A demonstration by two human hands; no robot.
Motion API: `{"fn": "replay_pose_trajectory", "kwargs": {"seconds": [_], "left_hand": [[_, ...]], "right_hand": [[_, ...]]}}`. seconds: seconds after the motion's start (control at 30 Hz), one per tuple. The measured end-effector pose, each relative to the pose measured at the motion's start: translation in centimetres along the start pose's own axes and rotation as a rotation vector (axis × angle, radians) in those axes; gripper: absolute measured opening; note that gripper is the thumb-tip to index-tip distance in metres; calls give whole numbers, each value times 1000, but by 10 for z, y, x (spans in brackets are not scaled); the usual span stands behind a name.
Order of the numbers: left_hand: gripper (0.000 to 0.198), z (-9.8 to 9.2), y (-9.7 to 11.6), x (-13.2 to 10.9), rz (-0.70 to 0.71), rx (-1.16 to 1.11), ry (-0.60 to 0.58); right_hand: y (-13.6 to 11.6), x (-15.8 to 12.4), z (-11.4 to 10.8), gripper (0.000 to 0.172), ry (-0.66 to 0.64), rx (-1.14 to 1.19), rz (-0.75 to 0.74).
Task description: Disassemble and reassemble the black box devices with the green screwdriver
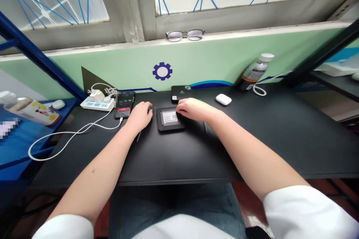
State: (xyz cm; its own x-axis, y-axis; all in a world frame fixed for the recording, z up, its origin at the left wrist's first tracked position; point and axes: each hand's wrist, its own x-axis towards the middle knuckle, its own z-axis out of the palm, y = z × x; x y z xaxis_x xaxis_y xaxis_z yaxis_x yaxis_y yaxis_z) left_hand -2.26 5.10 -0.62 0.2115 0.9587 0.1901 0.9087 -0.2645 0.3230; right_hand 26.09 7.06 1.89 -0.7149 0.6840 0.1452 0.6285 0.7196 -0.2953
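Observation:
A flat black case [170, 127] with a silver labelled plate inside lies on the black desk. At its upper right corner is my right hand [193, 109], its fingers closed together; what they pinch, if anything, is too small to name. My left hand [141, 115] rests on the desk left of the case, fingers a little apart and holding nothing. Beyond the case sits a black box [181, 93] with a small white label. A thin rod [138, 136] lies below my left hand, and another [205, 127] lies under my right wrist.
A phone [123, 104] with a white cable lies beside a power strip [97, 102] on the left. A white earbud case [223, 99] and a bottle [255, 71] are on the right. Glasses [185, 36] rest on the sill.

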Motion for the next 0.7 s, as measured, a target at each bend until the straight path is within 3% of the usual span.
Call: {"fn": "replay_pose_trajectory", "kwargs": {"seconds": [0.27,0.47,0.7], "left_hand": [[37,-3,-1,-1,55,170,3],[49,-2,6,-1,211,348,-71],[37,3,12,4,238,385,-24]], "right_hand": [[6,1,3,25,37,38,93],[-3,2,9,16,95,33,-15],[-6,3,11,16,94,43,-55]]}}
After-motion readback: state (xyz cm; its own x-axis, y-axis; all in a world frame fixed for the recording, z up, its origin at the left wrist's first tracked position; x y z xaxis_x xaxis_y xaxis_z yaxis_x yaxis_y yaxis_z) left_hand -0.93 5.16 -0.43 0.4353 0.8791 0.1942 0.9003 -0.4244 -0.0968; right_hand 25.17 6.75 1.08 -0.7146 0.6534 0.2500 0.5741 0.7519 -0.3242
